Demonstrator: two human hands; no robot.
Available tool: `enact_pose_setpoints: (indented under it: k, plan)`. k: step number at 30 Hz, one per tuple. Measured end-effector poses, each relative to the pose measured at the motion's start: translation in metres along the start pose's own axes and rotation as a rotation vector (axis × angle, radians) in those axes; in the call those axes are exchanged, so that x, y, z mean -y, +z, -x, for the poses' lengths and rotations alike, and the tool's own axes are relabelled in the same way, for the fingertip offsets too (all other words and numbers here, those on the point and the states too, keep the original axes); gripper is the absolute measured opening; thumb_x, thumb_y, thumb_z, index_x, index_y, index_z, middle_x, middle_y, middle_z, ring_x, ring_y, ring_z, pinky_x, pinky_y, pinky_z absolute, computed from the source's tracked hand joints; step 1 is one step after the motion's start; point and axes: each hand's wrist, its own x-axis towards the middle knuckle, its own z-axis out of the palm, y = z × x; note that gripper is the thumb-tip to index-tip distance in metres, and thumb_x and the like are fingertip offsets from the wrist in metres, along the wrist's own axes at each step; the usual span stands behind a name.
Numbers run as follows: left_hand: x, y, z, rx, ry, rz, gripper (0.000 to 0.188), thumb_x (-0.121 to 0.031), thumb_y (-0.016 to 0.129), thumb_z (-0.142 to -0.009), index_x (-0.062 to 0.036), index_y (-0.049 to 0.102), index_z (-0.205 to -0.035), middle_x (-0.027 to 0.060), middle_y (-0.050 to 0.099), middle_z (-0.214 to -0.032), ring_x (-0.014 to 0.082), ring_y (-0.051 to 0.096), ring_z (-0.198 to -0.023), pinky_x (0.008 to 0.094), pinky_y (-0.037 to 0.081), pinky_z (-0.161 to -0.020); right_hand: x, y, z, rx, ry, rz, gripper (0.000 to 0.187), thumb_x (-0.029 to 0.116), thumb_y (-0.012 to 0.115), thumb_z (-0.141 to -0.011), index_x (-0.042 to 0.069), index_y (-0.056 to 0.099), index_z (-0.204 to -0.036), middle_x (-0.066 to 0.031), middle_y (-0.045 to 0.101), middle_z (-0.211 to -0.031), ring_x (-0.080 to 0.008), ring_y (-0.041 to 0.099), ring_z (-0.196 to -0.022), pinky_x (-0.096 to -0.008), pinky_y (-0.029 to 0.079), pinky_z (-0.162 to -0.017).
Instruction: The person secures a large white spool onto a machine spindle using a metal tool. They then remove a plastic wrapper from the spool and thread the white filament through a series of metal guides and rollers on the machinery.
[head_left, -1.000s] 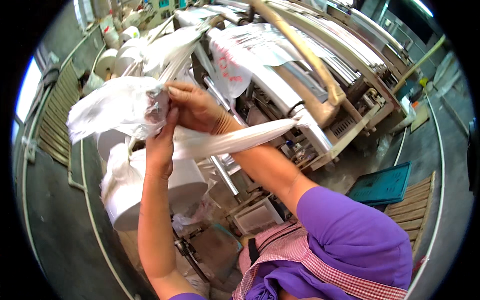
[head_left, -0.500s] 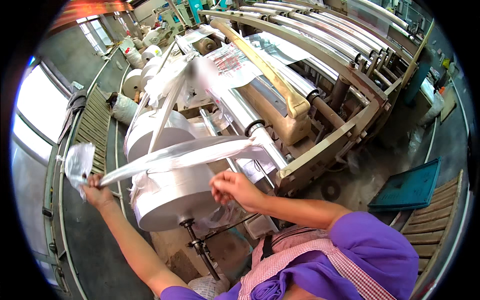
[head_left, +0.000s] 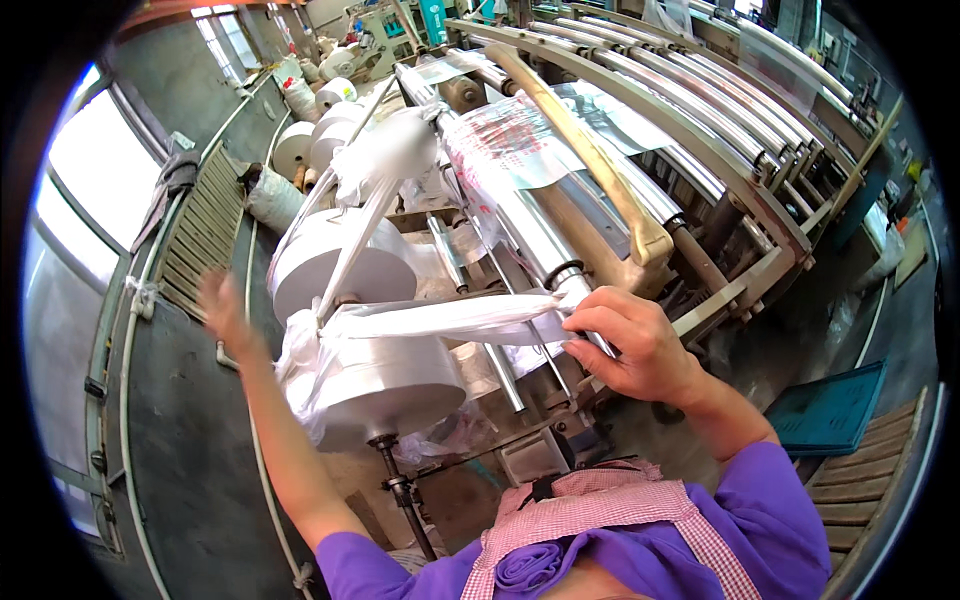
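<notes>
A twisted strip of whitish plastic film [head_left: 450,318] stretches across the front white roll [head_left: 385,385] towards a shiny metal roller [head_left: 530,235]. At the roller's near end my right hand [head_left: 632,345] is closed, pinching the strip's right end between thumb and fingers. My left hand [head_left: 228,315] is raised left of the roll, away from the film. It is blurred by motion, but its fingers look stretched out and nothing shows in it. Loose film [head_left: 298,365] hangs bunched over the roll's left side. Behind stands a second white roll [head_left: 345,262], crossed by another film strip [head_left: 358,232].
A machine frame [head_left: 740,220] with several metal rollers fills the far right, with printed film [head_left: 510,140] and a yellowish bar [head_left: 590,160] over it. The front roll sits on a dark shaft [head_left: 400,490]. A teal tray [head_left: 825,408] lies right; a wooden slatted panel [head_left: 205,235] is left.
My left hand has let go of the film and moved up and right. My right hand has moved right and up to the roller, taking hold of the strip's end. The view has shifted.
</notes>
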Motion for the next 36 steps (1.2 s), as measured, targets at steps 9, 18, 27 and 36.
enact_pose_setpoints:
  k: [9,18,27,36]
  plan:
    - [-0.007,0.291,0.051,0.703,-0.663,0.375,0.08,-0.049,0.054,-0.081,-0.0022,0.022,-0.138,0.0173,0.032,-0.137,0.0279,0.036,-0.122,0.0426,0.034,-0.094,0.007,0.006,-0.007,0.07,0.06,0.053,0.017,0.012,0.066,-0.075,0.003,0.056,-0.086,-0.0104,0.055,-0.082,-0.0275,0.056,-0.074,-0.0347,0.046,-0.065]
    - [0.002,0.285,0.054,1.078,-0.667,0.282,0.048,-0.04,0.056,-0.084,-0.0028,0.053,-0.114,0.0041,0.062,-0.087,0.0156,0.058,-0.071,0.0283,0.046,-0.067,0.001,0.0,-0.006,0.089,0.082,-0.002,0.016,0.01,0.064,-0.076,0.002,0.056,-0.086,-0.0108,0.054,-0.081,-0.0281,0.056,-0.074,-0.0351,0.047,-0.066]
    - [-0.03,0.082,-0.073,0.912,-0.008,-0.453,0.022,-0.015,0.065,-0.074,0.0045,0.063,-0.084,0.005,0.059,-0.072,0.0103,0.051,-0.067,0.0256,0.04,-0.062,-0.01,-0.006,-0.015,0.244,0.096,-0.141,0.016,0.013,0.061,-0.077,0.004,0.056,-0.089,-0.0112,0.055,-0.083,-0.0294,0.056,-0.077,-0.0375,0.045,-0.068]
    - [-0.177,0.032,0.023,0.867,-0.088,0.05,0.02,-0.004,0.049,-0.084,0.0036,0.055,-0.101,0.0005,0.057,-0.08,0.0065,0.05,-0.074,0.0179,0.038,-0.067,-0.01,0.036,-0.153,-0.082,-0.367,0.126,0.053,0.018,0.063,-0.078,0.001,0.042,-0.124,-0.0227,0.047,-0.118,-0.0353,0.046,-0.111,-0.0408,0.032,-0.098]
